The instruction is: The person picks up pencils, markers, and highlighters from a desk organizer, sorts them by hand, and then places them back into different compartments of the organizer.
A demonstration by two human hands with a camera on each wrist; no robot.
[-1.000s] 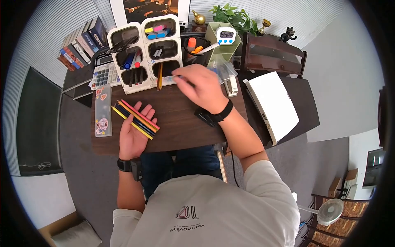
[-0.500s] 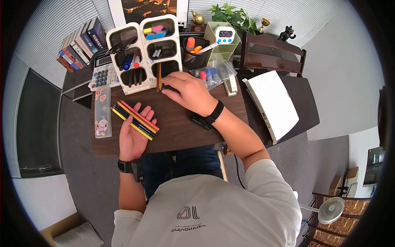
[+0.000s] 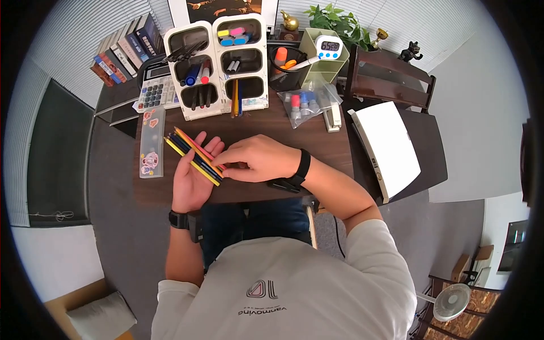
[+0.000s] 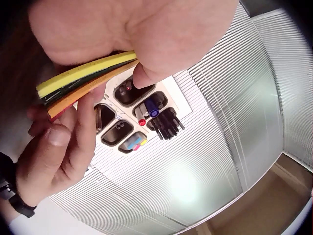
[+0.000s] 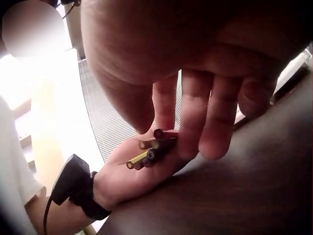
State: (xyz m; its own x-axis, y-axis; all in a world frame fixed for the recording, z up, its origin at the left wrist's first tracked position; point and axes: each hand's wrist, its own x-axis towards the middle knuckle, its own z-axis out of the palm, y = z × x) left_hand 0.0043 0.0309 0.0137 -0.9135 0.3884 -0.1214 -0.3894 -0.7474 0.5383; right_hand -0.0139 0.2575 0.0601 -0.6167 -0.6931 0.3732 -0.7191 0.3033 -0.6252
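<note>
On the palm of my left hand [image 3: 191, 184] lies a bundle of colored pencils [image 3: 199, 153], yellow, black, orange and pinkish red, held under the thumb. My right hand [image 3: 258, 161] comes in from the right, thumb and index finger right at the near end of the pinkish-red pencil. In the right wrist view a small gap shows between that thumb [image 5: 143, 117] and the index finger, beside the pencil ends [image 5: 146, 152]. Behind the hands stands a white organizer [image 3: 213, 65]. Its lower right compartment has a blue pencil [image 3: 239, 97] and yellow-orange pencils [image 3: 234, 97].
A sticker-covered clear pencil case [image 3: 152, 144] lies left of the hands, a calculator [image 3: 156, 93] behind it. Right of the organizer are a black mesh cup [image 3: 281, 82], a bag of bottles [image 3: 309, 105], a stapler [image 3: 333, 118] and a timer [image 3: 328, 46].
My right hand has moved from the organizer's lower right compartment down to the pencils in my left hand. The blue pencil now stands in that compartment. The head view has shifted slightly.
</note>
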